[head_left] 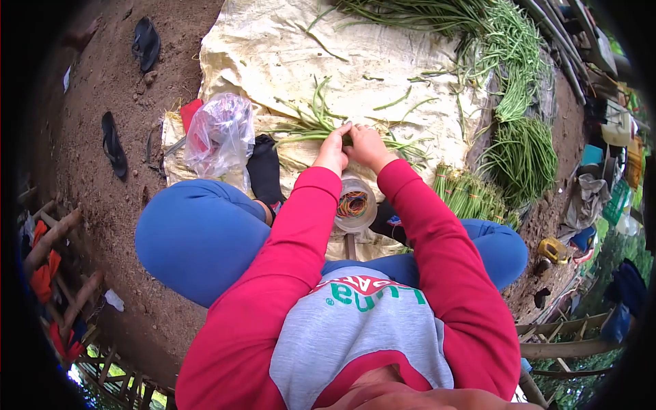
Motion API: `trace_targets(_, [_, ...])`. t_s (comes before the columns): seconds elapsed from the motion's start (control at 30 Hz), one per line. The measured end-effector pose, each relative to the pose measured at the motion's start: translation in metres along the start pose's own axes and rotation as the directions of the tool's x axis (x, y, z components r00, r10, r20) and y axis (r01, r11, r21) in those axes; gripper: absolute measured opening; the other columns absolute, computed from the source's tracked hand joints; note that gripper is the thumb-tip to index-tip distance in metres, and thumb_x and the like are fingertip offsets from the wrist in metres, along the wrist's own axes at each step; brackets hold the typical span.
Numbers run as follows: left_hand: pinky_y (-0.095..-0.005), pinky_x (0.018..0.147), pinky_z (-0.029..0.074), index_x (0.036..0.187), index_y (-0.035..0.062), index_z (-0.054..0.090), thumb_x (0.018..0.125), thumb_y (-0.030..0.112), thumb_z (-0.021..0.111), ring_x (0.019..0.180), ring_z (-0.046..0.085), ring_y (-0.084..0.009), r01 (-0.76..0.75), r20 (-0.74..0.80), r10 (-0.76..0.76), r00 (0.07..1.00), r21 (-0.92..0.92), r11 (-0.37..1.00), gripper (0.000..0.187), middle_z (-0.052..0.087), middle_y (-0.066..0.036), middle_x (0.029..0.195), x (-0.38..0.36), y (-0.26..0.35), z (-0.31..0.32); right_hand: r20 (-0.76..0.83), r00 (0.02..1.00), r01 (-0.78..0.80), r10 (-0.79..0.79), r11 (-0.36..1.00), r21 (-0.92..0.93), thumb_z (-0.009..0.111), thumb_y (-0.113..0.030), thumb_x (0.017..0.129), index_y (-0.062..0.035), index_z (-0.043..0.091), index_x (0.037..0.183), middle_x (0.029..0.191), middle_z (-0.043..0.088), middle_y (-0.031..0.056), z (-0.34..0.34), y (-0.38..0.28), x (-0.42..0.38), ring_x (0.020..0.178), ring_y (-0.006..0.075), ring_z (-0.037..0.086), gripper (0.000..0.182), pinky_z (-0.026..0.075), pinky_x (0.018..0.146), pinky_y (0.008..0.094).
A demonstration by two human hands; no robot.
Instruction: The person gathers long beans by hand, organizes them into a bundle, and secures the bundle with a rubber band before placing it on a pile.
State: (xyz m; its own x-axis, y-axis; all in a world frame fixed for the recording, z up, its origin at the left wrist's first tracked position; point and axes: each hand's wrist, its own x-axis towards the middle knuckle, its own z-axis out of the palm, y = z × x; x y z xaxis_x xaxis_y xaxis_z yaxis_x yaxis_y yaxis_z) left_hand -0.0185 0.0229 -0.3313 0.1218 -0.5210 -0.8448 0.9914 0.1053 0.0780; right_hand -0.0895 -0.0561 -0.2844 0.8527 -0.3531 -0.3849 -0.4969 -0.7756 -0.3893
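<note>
My left hand [333,150] and my right hand [367,146] meet over the sheet, fingers closed round a small bunch of long green beans [316,121]. The bean ends stick out to the left and right of my hands. Part of the bunch is hidden behind my fingers. Just below my hands, between my folded legs, stands a clear plastic tub [365,220] of coloured rubber bands [352,203]. A clear plastic bag [220,133] with reddish contents lies left of my left hand.
A pale woven sheet [266,48] lies on bare soil. Loose beans [437,14] are heaped at the top right, with a large bundle [523,160] below. Several tied bundles [471,195] lie by my right knee. Two dark sandals [145,44] rest on the soil at left.
</note>
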Motion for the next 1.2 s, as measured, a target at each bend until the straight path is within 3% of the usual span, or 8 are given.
trace_targets(0.27, [-0.0443, 0.081, 0.050, 0.116, -0.0043, 0.048, 0.094, 0.017, 0.049, 0.093, 0.059, -0.0286, -0.190, -0.374, 0.117, 0.920, -0.166, 0.968, 0.031, 0.058, -0.018, 0.107, -0.004, 0.005, 0.006, -0.103, 0.990, 0.125, -0.099, 0.952, 0.279, 0.073, -0.021, 0.073, -0.0074, 0.067, 0.107, 0.105, 0.063, 0.0157, -0.044, -0.013, -0.023, 0.098, 0.0310, 0.061, 0.037, 0.050, 0.084, 0.0383])
trace_targets(0.47, [-0.0315, 0.063, 0.051, 0.105, 0.0027, 0.049, 0.099, 0.025, 0.046, 0.067, 0.057, -0.0186, -0.504, -0.232, 0.480, 0.846, -0.057, 0.862, 0.023, 0.059, -0.011, 0.088, -0.113, 0.069, 0.088, -0.338, 0.924, 0.015, 0.181, 0.864, 0.503, 0.069, -0.031, 0.081, -0.0050, 0.063, 0.113, 0.110, 0.064, 0.0197, -0.082, 0.028, -0.048, 0.100, 0.0321, 0.062, 0.041, 0.048, 0.088, 0.0382])
trace_targets(0.53, [-0.0300, 0.063, 0.051, 0.104, 0.0011, 0.048, 0.098, 0.021, 0.047, 0.067, 0.057, -0.0176, -0.633, -0.096, 0.628, 0.772, -0.030, 0.773, 0.021, 0.058, -0.011, 0.087, -0.167, 0.100, 0.113, -0.033, 0.984, -0.112, 0.174, 0.755, 0.646, 0.070, -0.039, 0.081, -0.0026, 0.058, 0.122, 0.115, 0.063, 0.0197, -0.091, 0.029, -0.068, 0.107, 0.0287, 0.061, 0.056, 0.047, 0.091, 0.0368])
trace_targets(0.67, [-0.0300, 0.056, 0.049, 0.089, 0.0013, 0.053, 0.097, 0.019, 0.051, 0.061, 0.059, -0.0182, -0.924, -0.015, 0.933, 0.361, -0.141, 0.355, 0.020, 0.059, -0.009, 0.075, -0.293, 0.160, 0.134, 0.547, 0.833, -0.406, 0.088, 0.769, 0.494, 0.075, -0.050, 0.074, -0.0107, 0.026, 0.146, 0.139, 0.042, 0.0228, -0.105, -0.022, -0.108, 0.119, 0.0327, 0.050, 0.096, 0.051, 0.089, 0.0461])
trace_targets(0.83, [-0.0493, 0.082, 0.051, 0.102, -0.0046, 0.048, 0.099, 0.021, 0.043, 0.087, 0.060, -0.0365, -0.963, 0.253, 0.949, -0.187, -0.238, -0.127, 0.026, 0.058, -0.019, 0.090, -0.472, 0.263, 0.030, 0.393, 0.917, -0.178, 0.074, 0.956, 0.235, 0.074, -0.028, 0.078, -0.0075, 0.036, 0.140, 0.100, 0.065, 0.0194, -0.063, -0.057, -0.129, 0.066, 0.0234, 0.064, 0.076, 0.055, 0.055, 0.0359])
trace_targets(0.93, [-0.0474, 0.083, 0.050, 0.104, -0.0061, 0.050, 0.099, 0.017, 0.042, 0.090, 0.061, -0.0373, -0.892, 0.078, 0.904, -0.419, 0.149, -0.427, 0.025, 0.060, -0.021, 0.094, -0.549, 0.244, -0.015, 0.337, 0.933, -0.189, 0.128, 0.970, 0.154, 0.069, -0.020, 0.082, -0.0083, 0.043, 0.135, 0.078, 0.066, 0.0153, -0.030, -0.035, -0.110, 0.053, 0.0210, 0.062, 0.061, 0.052, 0.048, 0.0342])
trace_targets(1.03, [-0.0307, 0.068, 0.050, 0.099, -0.0024, 0.058, 0.094, 0.019, 0.057, 0.075, 0.063, -0.0215, -0.736, 0.021, 0.906, -0.423, 0.575, -0.357, 0.022, 0.063, -0.010, 0.084, -0.581, 0.243, -0.099, 0.358, 0.917, -0.246, 0.175, 0.956, 0.162, 0.068, -0.022, 0.083, -0.0119, 0.043, 0.136, 0.069, 0.063, 0.0111, -0.041, -0.048, -0.114, 0.049, 0.0194, 0.058, 0.060, 0.049, 0.044, 0.0343])
trace_targets(1.2, [-0.0359, 0.072, 0.049, 0.108, 0.0057, 0.060, 0.093, 0.023, 0.055, 0.077, 0.060, -0.0181, -0.014, 0.145, 0.989, 0.007, 0.989, -0.145, 0.024, 0.064, -0.008, 0.085, -0.579, 0.207, -0.222, 0.307, 0.943, -0.204, 0.130, 0.953, 0.222, 0.057, -0.013, 0.084, -0.0090, 0.042, 0.137, 0.074, 0.063, 0.0137, -0.033, -0.038, -0.110, 0.048, 0.0206, 0.059, 0.055, 0.048, 0.041, 0.0341])
